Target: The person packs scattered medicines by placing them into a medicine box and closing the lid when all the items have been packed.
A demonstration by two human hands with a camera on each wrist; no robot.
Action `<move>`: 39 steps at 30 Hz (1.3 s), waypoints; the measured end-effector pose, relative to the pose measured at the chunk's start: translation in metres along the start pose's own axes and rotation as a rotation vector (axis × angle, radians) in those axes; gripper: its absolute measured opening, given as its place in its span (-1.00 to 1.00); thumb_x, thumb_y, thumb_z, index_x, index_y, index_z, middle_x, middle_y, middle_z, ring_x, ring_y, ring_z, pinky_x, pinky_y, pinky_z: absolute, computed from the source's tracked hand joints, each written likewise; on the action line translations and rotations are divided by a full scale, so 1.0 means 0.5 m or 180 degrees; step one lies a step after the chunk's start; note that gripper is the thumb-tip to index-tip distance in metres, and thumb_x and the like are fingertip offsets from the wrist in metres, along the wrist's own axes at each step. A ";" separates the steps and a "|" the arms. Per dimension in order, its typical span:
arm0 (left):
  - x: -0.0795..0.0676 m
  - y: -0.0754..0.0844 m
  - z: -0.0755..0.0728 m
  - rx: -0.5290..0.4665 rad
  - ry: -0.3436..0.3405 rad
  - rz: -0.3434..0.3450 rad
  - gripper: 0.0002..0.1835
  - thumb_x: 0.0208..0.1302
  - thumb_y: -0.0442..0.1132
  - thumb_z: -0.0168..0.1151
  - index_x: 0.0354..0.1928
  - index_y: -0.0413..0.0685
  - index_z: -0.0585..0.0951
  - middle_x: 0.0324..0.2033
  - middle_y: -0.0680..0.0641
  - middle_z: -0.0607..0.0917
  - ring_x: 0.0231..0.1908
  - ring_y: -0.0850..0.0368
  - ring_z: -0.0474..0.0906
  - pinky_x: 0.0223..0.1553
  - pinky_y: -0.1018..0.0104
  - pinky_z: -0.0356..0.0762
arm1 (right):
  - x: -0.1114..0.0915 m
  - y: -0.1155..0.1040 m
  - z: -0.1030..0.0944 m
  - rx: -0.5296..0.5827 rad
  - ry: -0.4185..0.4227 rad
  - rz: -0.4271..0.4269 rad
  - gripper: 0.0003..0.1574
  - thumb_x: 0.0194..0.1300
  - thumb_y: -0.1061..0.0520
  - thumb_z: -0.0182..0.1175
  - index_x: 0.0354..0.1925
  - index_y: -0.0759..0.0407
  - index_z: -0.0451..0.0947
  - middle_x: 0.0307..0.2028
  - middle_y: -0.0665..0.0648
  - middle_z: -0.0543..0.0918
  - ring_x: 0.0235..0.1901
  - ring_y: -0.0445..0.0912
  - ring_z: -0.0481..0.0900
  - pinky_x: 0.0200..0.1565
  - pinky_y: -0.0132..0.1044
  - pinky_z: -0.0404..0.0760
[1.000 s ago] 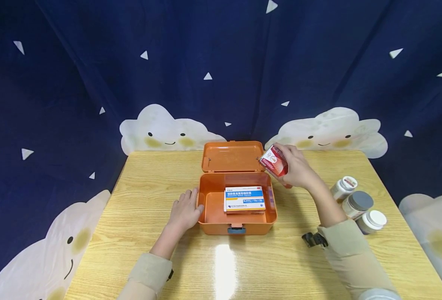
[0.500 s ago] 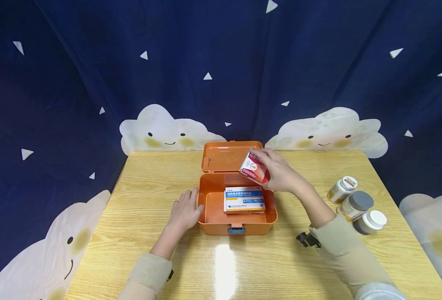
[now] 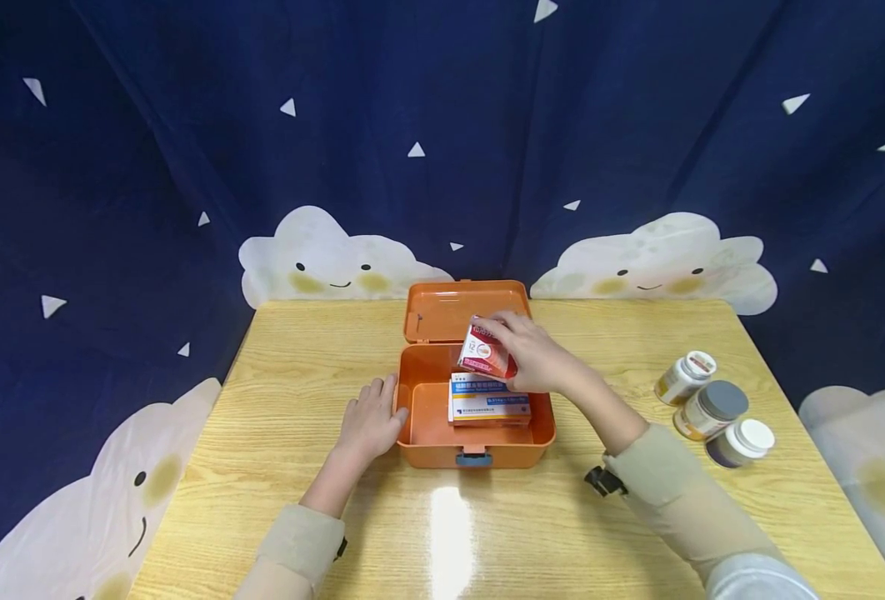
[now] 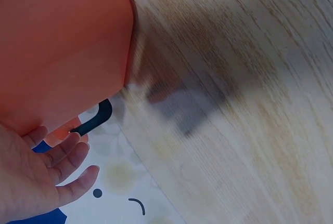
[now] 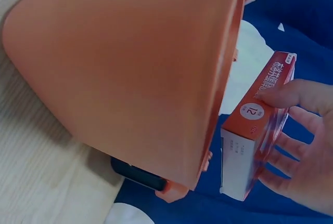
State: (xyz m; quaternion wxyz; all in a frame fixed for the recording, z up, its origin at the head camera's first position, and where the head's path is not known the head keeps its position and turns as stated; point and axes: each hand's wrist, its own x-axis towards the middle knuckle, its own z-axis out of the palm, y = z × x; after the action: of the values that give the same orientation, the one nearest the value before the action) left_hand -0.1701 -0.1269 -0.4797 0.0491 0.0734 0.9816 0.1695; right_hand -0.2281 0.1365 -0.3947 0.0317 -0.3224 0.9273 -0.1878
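Observation:
A red and white medicine box (image 3: pixel 485 351) is pinched between the thumb and fingers of my right hand (image 3: pixel 536 354). It hangs tilted over the back part of an orange case (image 3: pixel 427 457), whose lid (image 3: pixel 465 315) is up. Inside the case, toward the right, lies a blue and white medicine box (image 3: pixel 490 404). In the right wrist view, the red box (image 5: pixel 255 125) is beside the rim of the case wall (image 5: pixel 130 73). My left hand (image 3: pixel 367 421) rests with its fingers along the left wall of the case; the left wrist view shows the fingers (image 4: pixel 75 154) extended near that wall.
Three pill bottles stand in a row on the right of the wooden table (image 3: pixel 300 358): one white-capped (image 3: pixel 684 379), one grey-capped (image 3: pixel 711 410), another white-capped (image 3: pixel 740 442). A dark blue curtain (image 3: pixel 337 167) with white clouds hangs behind. The case has a blue-grey latch (image 3: pixel 474 459) in front.
My right hand has carried the red medicine box left and down, from the right of the lid to over the case. The left hand has stayed at the case's left wall.

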 end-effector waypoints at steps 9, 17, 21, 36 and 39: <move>0.001 -0.002 0.000 0.0006 0.0038 0.0017 -0.43 0.21 -0.06 -0.07 0.24 -0.13 0.21 0.01 -0.19 0.38 -0.02 -0.12 0.32 -0.13 -0.05 0.30 | 0.010 -0.002 0.032 -0.0066 -0.0170 -0.0158 0.22 -0.34 0.25 0.47 0.32 0.02 0.15 0.17 0.22 0.26 0.11 0.14 0.25 0.06 0.17 0.27; 0.002 0.000 -0.002 0.0062 0.0038 0.0041 -0.43 0.21 -0.07 -0.09 0.25 -0.13 0.20 0.01 -0.19 0.37 -0.02 -0.12 0.31 -0.14 -0.04 0.31 | 0.014 0.003 0.061 -0.0107 -0.0305 -0.0229 0.20 -0.35 0.26 0.44 0.31 0.03 0.16 0.17 0.24 0.27 0.10 0.17 0.26 0.10 0.13 0.24; 0.001 0.000 -0.002 0.0065 0.0026 0.0033 -0.42 0.22 -0.06 -0.09 0.25 -0.13 0.20 0.02 -0.19 0.37 -0.01 -0.12 0.31 -0.14 -0.04 0.30 | 0.015 0.008 0.078 -0.0132 -0.0428 -0.0229 0.20 -0.35 0.25 0.45 0.31 0.03 0.16 0.17 0.24 0.27 0.10 0.17 0.26 0.12 0.13 0.22; 0.002 0.001 -0.001 0.0056 0.0005 0.0016 -0.42 0.22 -0.05 -0.07 0.26 -0.12 0.21 0.02 -0.19 0.38 -0.01 -0.12 0.32 -0.12 -0.05 0.30 | 0.014 0.025 0.114 -0.0259 -0.0836 -0.0083 0.13 -0.22 0.34 0.35 0.33 -0.02 0.12 0.20 0.24 0.23 0.14 0.15 0.23 0.11 0.11 0.27; 0.001 0.001 -0.001 0.0041 0.0001 0.0009 -0.42 0.21 -0.05 -0.07 0.25 -0.12 0.21 0.03 -0.20 0.38 -0.01 -0.12 0.31 -0.12 -0.05 0.29 | 0.015 0.028 0.122 -0.0232 -0.0876 -0.0026 0.12 -0.21 0.35 0.35 0.33 -0.02 0.12 0.21 0.22 0.23 0.15 0.13 0.23 0.12 0.09 0.26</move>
State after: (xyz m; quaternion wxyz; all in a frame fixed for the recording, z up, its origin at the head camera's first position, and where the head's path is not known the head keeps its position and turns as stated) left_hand -0.1708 -0.1266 -0.4792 0.0481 0.0751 0.9825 0.1634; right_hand -0.2310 0.1221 -0.4558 0.1462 -0.3498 0.9190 -0.1082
